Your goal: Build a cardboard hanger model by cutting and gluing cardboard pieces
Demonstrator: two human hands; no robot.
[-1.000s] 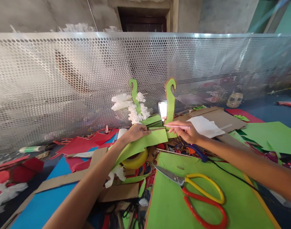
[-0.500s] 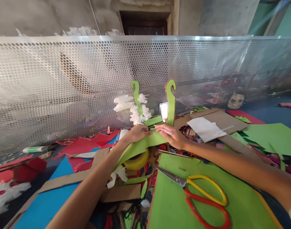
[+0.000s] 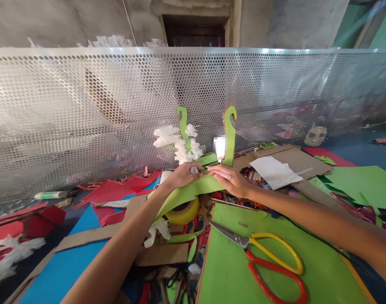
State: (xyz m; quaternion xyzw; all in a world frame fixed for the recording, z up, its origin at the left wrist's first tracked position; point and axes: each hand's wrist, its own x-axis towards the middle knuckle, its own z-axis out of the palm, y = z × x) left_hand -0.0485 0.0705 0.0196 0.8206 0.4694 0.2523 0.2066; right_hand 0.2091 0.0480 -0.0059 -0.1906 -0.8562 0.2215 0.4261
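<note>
In front of me stands a green craft piece with a curved band (image 3: 180, 194) and two upright hooks, the right hook (image 3: 230, 135) edged in brown cardboard. White crumpled paper tufts (image 3: 182, 152) cover the lower part of the left hook (image 3: 183, 120). My left hand (image 3: 184, 174) lies over the band's top edge, fingers curled together around a small white scrap (image 3: 193, 169). Close beside it on the right, my right hand (image 3: 233, 180) grips a slim pink pen-like stick (image 3: 222, 173), its tip pointing left above the band. Yellow tape (image 3: 184, 213) sits beneath the band.
Scissors (image 3: 243, 241) with yellow and red handles lie on a green sheet (image 3: 233, 278) before me. Red paper (image 3: 113, 190), blue board (image 3: 60, 266), cardboard (image 3: 163, 255) and a white paper (image 3: 275, 171) surround the work. A perforated metal panel (image 3: 117, 93) rises behind.
The whole view has shifted slightly, so things appear a little further right. A white scrap now shows at my left fingertips. My right hand keeps the pink stick near the band.
</note>
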